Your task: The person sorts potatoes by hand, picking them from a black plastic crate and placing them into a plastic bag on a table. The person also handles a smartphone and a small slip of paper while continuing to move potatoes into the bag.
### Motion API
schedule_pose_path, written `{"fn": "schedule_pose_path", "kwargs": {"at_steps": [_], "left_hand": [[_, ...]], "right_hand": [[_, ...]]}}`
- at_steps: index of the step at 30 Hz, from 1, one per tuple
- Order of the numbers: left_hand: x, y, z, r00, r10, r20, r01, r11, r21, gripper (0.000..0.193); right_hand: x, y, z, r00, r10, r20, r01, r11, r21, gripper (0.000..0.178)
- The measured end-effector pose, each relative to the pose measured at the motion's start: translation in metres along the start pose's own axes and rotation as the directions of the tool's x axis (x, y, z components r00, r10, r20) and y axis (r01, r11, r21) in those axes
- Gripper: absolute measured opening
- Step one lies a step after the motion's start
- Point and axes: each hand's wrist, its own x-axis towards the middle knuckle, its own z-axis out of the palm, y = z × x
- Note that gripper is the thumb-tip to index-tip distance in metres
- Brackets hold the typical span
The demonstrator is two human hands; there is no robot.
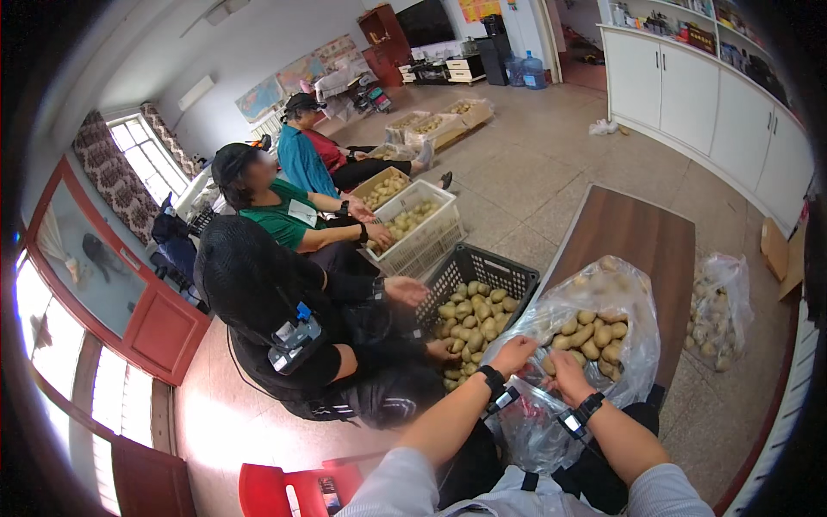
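Observation:
A large clear plastic bag (639, 340), gaping at the top, rests on a brown wooden board in front of me. Inside lie many brown oval pieces of produce (594, 336), potatoes or kiwifruit; I cannot tell which. My left hand (514, 355) is closed on the bag's near left rim. Close beside it on the right, my right hand (567, 377) has its fingers curled on the near edge of the bag's mouth. Loose plastic hangs below both hands toward my lap. To my left, a black crate (448, 274) holds similar produce, and a co-worker's hand (441, 350) reaches into it.
The brown board (633, 224) extends away from me. Another filled plastic bag (722, 302) lies on the floor to the right. Co-workers sit along the left by a white crate (431, 231) and several boxes. A red chair (267, 487) stands at lower left; white cabinets (689, 95) line the far right.

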Motion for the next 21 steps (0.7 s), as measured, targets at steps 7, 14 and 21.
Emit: {"fn": "schedule_pose_path", "kwargs": {"at_steps": [7, 14, 21], "left_hand": [[-0.006, 0.007, 0.005, 0.92, 0.116, 0.373, -0.103, 0.993, -0.055, 0.038], [0.014, -0.013, -0.006, 0.954, -0.031, 0.297, 0.145, 0.918, -0.369, 0.031], [0.024, -0.006, -0.025, 0.994, -0.027, 0.103, 0.084, 0.791, -0.605, 0.031]], "right_hand": [[-0.004, -0.021, 0.016, 0.966, -0.237, 0.1, 0.249, 0.958, -0.145, 0.023], [0.007, -0.016, -0.008, 0.78, -0.617, 0.11, 0.543, 0.577, -0.61, 0.025], [-0.008, -0.03, -0.052, 0.736, -0.677, -0.002, 0.142, 0.157, -0.977, 0.046]]}}
